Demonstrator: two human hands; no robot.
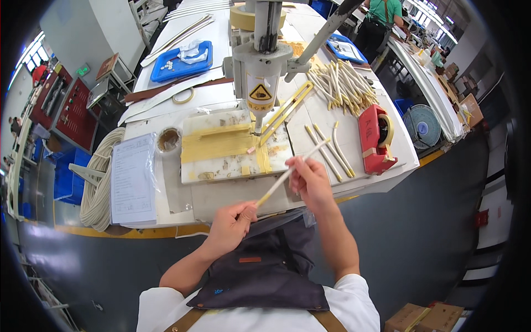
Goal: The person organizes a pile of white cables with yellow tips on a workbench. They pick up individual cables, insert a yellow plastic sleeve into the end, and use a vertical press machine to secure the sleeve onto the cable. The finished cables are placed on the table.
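Observation:
A short length of white cord (281, 181) with yellow tape on its ends slants up to the right between my hands, above the table's near edge. My left hand (231, 222) is closed on its lower end. Higher up, my right hand (311, 180) pinches the same cord near its far end. Just beyond stands a grey hand press (259, 69), its narrow tip over a white board (191, 172) partly covered with yellow tape. Several similar cord pieces (330, 153) lie right of the board, and a larger pile of them (344, 86) is farther back.
A red tape dispenser (370, 138) stands at the right edge. On the left are a printed sheet (133, 180), a tape roll (168, 139) and a thick cord coil (95, 193). Farther back sit a blue tray (181, 63) and a person in green (390, 12).

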